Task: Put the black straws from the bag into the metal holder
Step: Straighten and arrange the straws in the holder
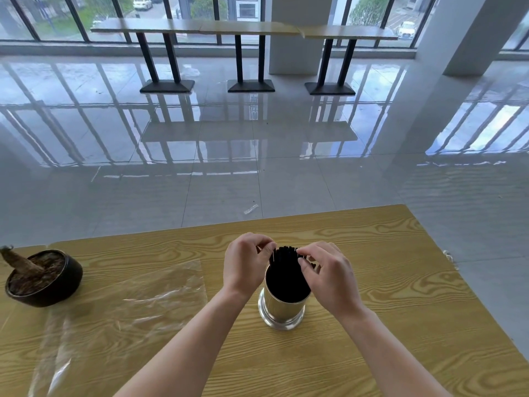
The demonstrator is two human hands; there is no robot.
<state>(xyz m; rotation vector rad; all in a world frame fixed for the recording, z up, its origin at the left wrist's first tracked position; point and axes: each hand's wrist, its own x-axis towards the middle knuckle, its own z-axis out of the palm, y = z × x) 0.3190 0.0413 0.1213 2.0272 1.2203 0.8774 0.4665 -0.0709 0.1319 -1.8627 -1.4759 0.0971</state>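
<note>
A shiny metal holder (pixel 282 309) stands upright on the wooden table (pixel 372 282), packed with a bundle of black straws (pixel 286 270) that stick up above its rim. My left hand (pixel 246 265) curls around the left side of the straw tops, fingertips on them. My right hand (pixel 329 275) curls over the right side of the same bundle, fingers pinching the straw ends. The clear plastic bag (pixel 123 310) lies flat and crumpled on the table to the left; no straws show inside it.
A dark round pot (pixel 45 279) with a brown stump stands at the table's left edge. The table's far edge runs just behind the holder, with glossy tiled floor beyond. High tables (pixel 243 28) line the windows at the back.
</note>
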